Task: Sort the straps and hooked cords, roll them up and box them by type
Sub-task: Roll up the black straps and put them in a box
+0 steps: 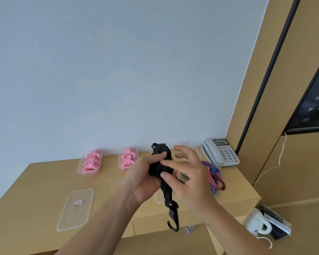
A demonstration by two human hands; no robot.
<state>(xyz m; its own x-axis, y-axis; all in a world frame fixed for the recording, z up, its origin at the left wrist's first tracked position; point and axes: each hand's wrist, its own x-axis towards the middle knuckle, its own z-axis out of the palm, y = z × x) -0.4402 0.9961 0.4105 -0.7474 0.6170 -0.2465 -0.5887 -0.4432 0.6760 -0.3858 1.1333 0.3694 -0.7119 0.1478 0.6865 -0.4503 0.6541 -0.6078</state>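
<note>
Head view: left hand [145, 173] clutches the half-wound black hooked cord [161, 162] above the desk [44, 181], hook dangling; right hand [188, 173], fingers spread, presses the coil, probably steadying it. Pink rolls [92, 161] sit boxed behind.

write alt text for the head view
Left hand grips a bundled black hooked cord above a wooden desk, right hand touching it with spread fingers. Behind sit two clear plastic boxes of pink rolled straps.
</note>
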